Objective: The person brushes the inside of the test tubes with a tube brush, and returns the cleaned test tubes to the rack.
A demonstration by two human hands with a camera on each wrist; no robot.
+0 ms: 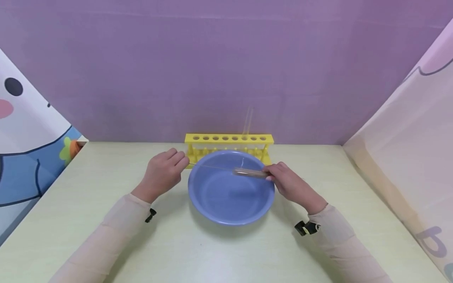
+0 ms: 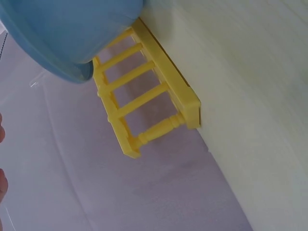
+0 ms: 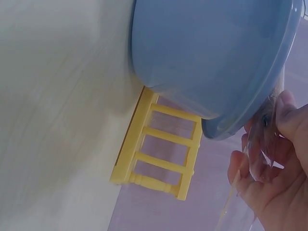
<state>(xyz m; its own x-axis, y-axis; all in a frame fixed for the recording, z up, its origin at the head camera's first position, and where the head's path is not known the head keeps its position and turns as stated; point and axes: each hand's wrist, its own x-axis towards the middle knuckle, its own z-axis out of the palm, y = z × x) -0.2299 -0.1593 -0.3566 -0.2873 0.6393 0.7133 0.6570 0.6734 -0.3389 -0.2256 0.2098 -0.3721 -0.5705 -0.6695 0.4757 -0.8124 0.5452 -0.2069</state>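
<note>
One clear tube (image 1: 250, 173) held sideways over the blue basin (image 1: 226, 204) in head view, right hand (image 1: 291, 186) clamping its grip on one end, left hand (image 1: 163, 171) gripping a thin wire (image 1: 212, 167) that runs to it, yellow rack (image 1: 229, 142) behind. Left wrist cam barely gets some fingertips, can't tell their hold there. Right wrist: fingers curled round the clear tube

Soft light, apparently from overhead, brightens my table (image 1: 212, 261), where a pale glare spreads near the front and faint shadows fall beneath the blue basin (image 1: 216, 192) and my sleeves (image 1: 102, 239). Both wrist views look dimmer and softer than the head view, while small white glints streak the clear tube (image 3: 262, 137) in my right hand (image 3: 279, 187).
</note>
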